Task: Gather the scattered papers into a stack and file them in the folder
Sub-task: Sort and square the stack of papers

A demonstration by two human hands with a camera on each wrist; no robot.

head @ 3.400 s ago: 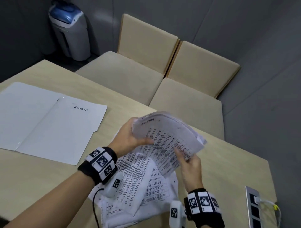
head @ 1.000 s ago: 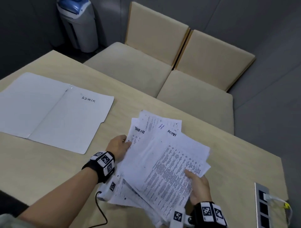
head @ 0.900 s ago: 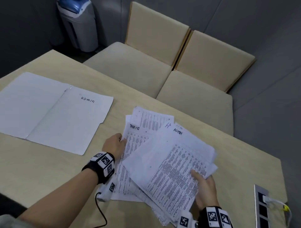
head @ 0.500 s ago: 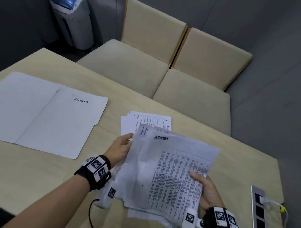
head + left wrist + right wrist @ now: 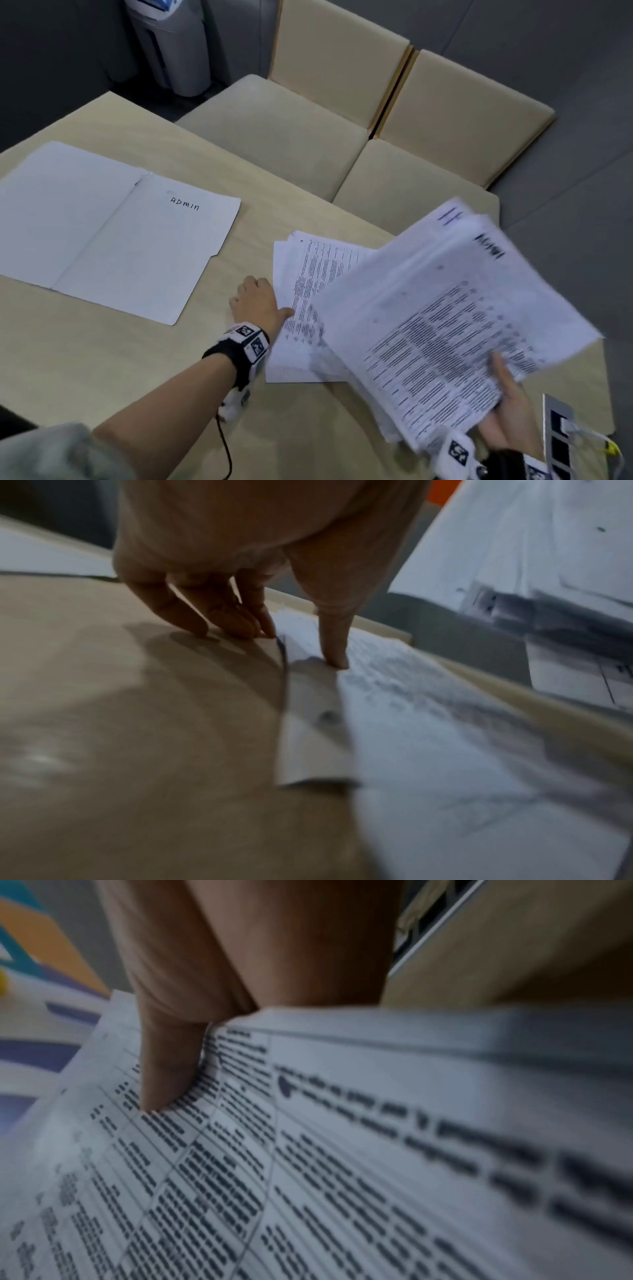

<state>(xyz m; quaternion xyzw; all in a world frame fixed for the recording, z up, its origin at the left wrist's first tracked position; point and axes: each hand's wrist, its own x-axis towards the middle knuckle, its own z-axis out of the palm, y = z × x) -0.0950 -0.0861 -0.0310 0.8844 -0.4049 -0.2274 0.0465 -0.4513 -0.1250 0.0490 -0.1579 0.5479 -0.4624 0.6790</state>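
From the head camera I am seeing my right hand (image 5: 510, 407) gripping a thick sheaf of printed papers (image 5: 445, 315) by its near edge, thumb on top and fingers underneath, the sheaf lifted and tilted above the right part of the wooden table (image 5: 102, 359). My left hand (image 5: 255, 303) is lying at the left edge of a few printed sheets (image 5: 301, 308) resting flat on the table, thumb on the paper, the other fingers bent down onto the wood just beside it. The open folder (image 5: 113, 233), marked ADMIN, is lying well apart to the left with nothing in it. Two beige chairs (image 5: 342, 113) are standing beyond the table, and a socket strip (image 5: 556, 435) is sitting at its right edge.

The left wrist camera is showing me the thumb (image 5: 334, 631) pressing down on the flat sheets (image 5: 428, 737) while the fingers (image 5: 219, 615), close together, are touching the table beside the paper's edge.

The right wrist camera is giving me a blurred close view: the thumb (image 5: 167, 1069) is clamping down on the top printed page (image 5: 342, 1164) of the sheaf; the fingers below are hidden.
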